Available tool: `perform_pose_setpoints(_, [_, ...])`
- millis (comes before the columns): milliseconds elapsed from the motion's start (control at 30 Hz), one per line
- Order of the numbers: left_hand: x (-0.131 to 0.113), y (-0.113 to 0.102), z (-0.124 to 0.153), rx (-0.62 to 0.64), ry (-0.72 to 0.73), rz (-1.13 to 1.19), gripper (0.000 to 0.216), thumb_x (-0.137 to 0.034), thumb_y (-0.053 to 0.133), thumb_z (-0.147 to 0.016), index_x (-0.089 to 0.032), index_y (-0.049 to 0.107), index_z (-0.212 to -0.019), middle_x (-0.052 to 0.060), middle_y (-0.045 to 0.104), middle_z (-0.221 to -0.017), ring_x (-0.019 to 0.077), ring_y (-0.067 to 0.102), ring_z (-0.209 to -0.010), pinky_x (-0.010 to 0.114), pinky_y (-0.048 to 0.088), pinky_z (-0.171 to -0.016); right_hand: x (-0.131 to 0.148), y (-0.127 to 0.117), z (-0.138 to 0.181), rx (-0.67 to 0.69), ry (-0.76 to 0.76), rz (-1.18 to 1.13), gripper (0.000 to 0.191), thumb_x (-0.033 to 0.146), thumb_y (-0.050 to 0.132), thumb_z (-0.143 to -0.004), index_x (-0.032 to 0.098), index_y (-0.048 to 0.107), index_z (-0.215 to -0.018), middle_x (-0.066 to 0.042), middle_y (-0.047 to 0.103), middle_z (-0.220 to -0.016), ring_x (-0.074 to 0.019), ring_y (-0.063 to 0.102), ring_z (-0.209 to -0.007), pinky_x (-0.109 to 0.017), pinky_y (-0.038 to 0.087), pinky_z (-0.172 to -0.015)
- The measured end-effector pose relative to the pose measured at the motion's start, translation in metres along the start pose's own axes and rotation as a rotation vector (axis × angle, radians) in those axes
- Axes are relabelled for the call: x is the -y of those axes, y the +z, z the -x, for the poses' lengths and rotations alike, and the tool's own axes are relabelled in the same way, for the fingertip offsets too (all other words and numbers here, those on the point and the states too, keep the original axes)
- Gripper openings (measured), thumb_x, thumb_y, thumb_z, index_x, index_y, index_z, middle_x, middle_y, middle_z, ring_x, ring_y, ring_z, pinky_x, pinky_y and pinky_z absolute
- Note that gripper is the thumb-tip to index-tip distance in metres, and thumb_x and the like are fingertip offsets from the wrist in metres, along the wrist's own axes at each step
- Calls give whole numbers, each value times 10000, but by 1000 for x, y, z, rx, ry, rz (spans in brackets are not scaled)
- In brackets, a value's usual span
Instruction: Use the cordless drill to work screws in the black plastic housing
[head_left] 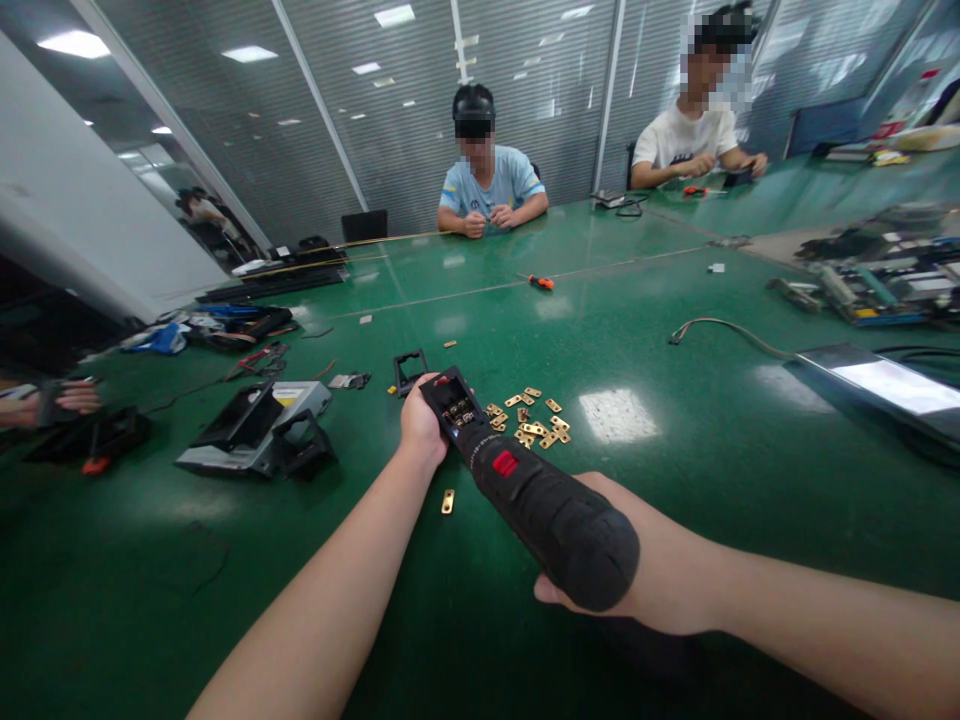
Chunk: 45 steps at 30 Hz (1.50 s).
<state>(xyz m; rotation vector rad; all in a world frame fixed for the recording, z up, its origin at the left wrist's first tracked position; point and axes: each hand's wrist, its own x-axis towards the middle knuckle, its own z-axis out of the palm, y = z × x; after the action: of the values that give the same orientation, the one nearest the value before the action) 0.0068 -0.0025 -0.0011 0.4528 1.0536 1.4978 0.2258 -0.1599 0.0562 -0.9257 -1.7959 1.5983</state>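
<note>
While left hand (420, 425) is pinning the black part (454, 400) on the counter (675, 480) beside the brass plates (536, 420), right hand (645, 590) is gripping the electric screwdriver (540, 510) tip-down on it, likely screw-driving, bit needing square seating.

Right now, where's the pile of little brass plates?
In the head view, the brass plates lie mid-frame, just right of the black part in the left hand, by the electric screwdriver.
</note>
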Motion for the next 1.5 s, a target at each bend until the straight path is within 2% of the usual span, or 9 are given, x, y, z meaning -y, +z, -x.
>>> perform_pose_setpoints(300, [0,-1,-1,13,0,5,123,-261,599,-781,-191,643,-874,49,719,-702,248,721,-617,376,586,-633,2,0,1,17,34,-43,240,127,801,-661,176,627,-819,42,610,-719,-125,500,-628,-236,447,-582])
perform_pose_setpoints(633, [-1,-1,1,-7,-3,2,169,-250,602,-770,-202,650,-924,39,728,-722,242,721,-609,365,581,-628,-3,1,1,-1,39,-34,296,106,795,-630,176,630,-865,20,642,-779,-153,552,-685,-252,473,-613])
perform_pose_setpoints(867, [-1,-2,3,7,29,-20,81,-250,599,-785,-219,608,-859,43,722,-703,259,725,-621,376,590,-609,-1,1,0,4,23,-47,267,106,800,-654,169,617,-837,40,598,-738,-125,493,-644,-237,444,-591])
perform_pose_setpoints(1500, [2,-4,-4,9,27,-13,107,-246,608,-777,-192,642,-863,50,725,-720,251,722,-637,385,595,-647,6,0,-1,25,24,-78,271,156,805,-686,196,542,-741,62,554,-672,-109,457,-601,-230,392,-556])
